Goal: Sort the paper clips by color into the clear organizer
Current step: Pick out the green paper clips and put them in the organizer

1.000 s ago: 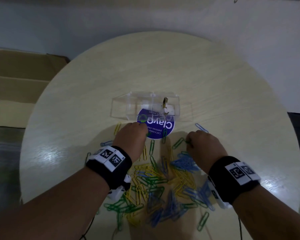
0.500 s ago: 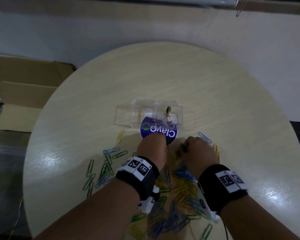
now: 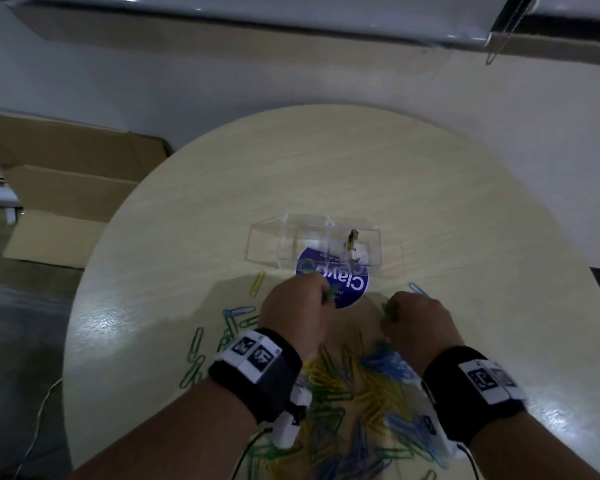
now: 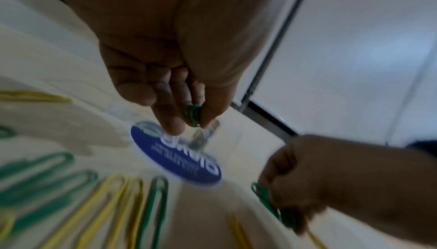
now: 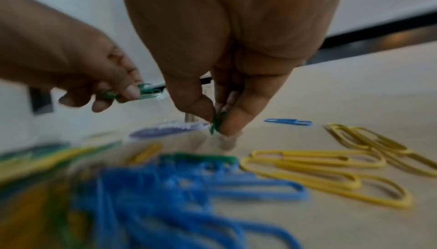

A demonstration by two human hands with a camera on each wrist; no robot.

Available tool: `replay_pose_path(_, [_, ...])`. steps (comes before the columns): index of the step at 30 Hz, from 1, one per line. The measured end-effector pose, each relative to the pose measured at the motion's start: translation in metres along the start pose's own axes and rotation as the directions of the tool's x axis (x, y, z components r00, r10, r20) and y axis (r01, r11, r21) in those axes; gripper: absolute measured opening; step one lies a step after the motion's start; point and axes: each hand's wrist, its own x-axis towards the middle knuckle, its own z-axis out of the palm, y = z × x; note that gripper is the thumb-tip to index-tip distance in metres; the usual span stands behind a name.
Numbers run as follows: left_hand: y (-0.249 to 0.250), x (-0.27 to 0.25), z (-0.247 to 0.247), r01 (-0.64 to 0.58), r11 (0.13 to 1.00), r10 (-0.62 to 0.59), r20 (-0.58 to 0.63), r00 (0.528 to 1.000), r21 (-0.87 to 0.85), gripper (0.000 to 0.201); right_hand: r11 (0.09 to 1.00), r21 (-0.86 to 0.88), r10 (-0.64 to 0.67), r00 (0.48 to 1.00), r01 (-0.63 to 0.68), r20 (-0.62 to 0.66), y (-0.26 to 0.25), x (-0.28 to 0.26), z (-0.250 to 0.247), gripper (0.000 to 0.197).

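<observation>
The clear organizer (image 3: 326,233) stands mid-table, its near edge over a round blue sticker (image 3: 350,287). Just in front of it, above the table, my left hand (image 3: 302,306) pinches green paper clips (image 4: 193,112) between thumb and fingers. To its right my right hand (image 3: 416,323) pinches green paper clips (image 5: 217,121) the same way. A mixed heap of green, yellow and blue paper clips (image 3: 354,393) lies under and behind both wrists. One compartment of the organizer holds a small dark object (image 3: 352,237); what it is cannot be told.
Loose clips lie around the heap: a yellow one (image 3: 257,284) and several green and blue ones (image 3: 229,327) to the left, a blue one (image 3: 418,291) to the right. The round table (image 3: 326,168) stands by a white wall, with cardboard (image 3: 66,188) on the floor at left.
My left hand moved right, then back left, and lifted off the table with green clips. My right hand also rose with green clips. The camera view tilted up.
</observation>
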Motion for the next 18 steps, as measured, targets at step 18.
replay_pose_path(18, [-0.034, 0.032, -0.051, 0.036, 0.963, -0.115, -0.283, 0.952, -0.268, 0.014, 0.856, 0.492, -0.036, 0.967, 0.160, -0.253, -0.070, 0.033, -0.043, 0.016])
